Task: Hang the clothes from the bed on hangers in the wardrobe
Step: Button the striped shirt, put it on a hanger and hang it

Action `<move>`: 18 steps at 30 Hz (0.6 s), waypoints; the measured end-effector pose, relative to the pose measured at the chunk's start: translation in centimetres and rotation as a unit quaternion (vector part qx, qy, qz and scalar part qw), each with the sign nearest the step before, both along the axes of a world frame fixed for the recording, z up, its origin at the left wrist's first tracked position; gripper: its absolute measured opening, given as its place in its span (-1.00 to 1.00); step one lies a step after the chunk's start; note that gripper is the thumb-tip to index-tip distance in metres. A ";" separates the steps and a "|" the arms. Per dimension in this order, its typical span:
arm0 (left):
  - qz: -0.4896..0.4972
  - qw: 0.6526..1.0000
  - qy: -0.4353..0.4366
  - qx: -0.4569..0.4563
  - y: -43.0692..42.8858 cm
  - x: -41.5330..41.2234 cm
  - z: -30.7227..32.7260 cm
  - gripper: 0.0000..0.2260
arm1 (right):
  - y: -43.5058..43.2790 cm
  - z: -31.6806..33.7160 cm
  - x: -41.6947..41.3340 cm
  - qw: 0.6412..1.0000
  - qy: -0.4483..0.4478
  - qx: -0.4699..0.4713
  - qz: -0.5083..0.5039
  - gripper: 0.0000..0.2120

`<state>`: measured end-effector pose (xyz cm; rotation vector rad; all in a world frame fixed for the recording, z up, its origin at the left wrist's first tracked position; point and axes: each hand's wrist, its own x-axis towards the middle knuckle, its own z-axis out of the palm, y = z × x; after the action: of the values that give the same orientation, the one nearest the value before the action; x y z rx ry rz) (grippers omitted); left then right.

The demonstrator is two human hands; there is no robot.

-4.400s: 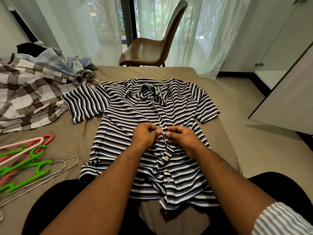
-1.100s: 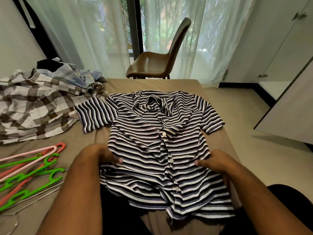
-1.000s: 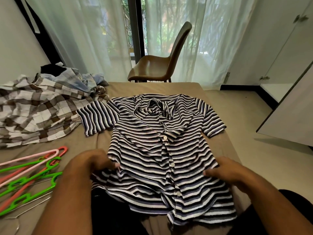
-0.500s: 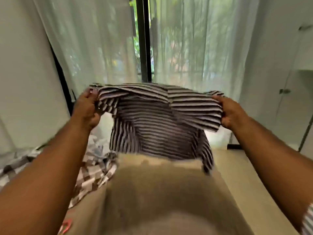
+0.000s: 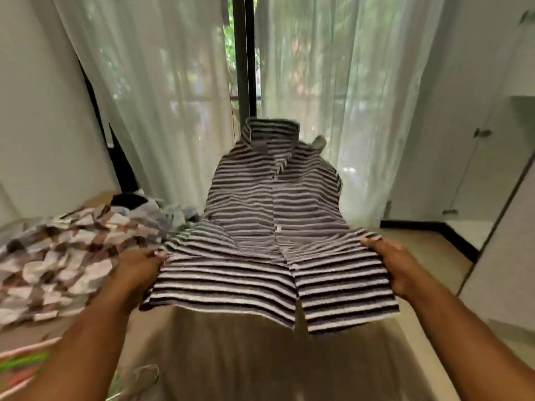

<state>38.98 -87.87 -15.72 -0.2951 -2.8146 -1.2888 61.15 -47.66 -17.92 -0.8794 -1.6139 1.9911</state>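
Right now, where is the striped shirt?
Middle of the head view: the striped shirt is held over the bed, left hand and right hand gripping its sides, checked clothes to its left.

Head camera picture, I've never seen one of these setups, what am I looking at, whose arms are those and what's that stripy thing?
There is no machine here: a person wears a camera on the head, looking forward and down, so the two arms are their own. The left hand and right hand each grip a lower side edge of a striped shirt, its collar end pointing away, raised in front of the curtains. Below is the bed, with a checked garment heaped on the left and plastic hangers at the near left corner, blurred.
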 end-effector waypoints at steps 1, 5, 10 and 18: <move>-0.015 0.997 -0.032 -0.075 -0.2 0.8 -2.1 -0.84 | 0.0 -2.4 1.0 0.998 -0.062 -0.003 0.004 -0.77; -0.091 0.918 -0.199 -0.331 -0.7 4.2 -8.9 -0.63 | -1.3 -8.4 5.7 0.955 -0.290 0.030 0.060 -0.79; -0.049 0.910 -0.187 -0.366 0.4 4.5 -11.2 -0.54 | -2.0 -10.4 7.2 0.911 -0.383 0.124 0.091 -0.81; -0.056 0.935 -0.022 -0.349 6.0 6.1 -11.9 -0.43 | -5.1 -11.4 1.6 0.763 -0.414 0.493 0.058 -0.36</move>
<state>45.12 -81.83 -27.64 -0.4440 -3.2242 -0.2458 62.72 -52.78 -29.30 -1.2252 -2.7777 0.4358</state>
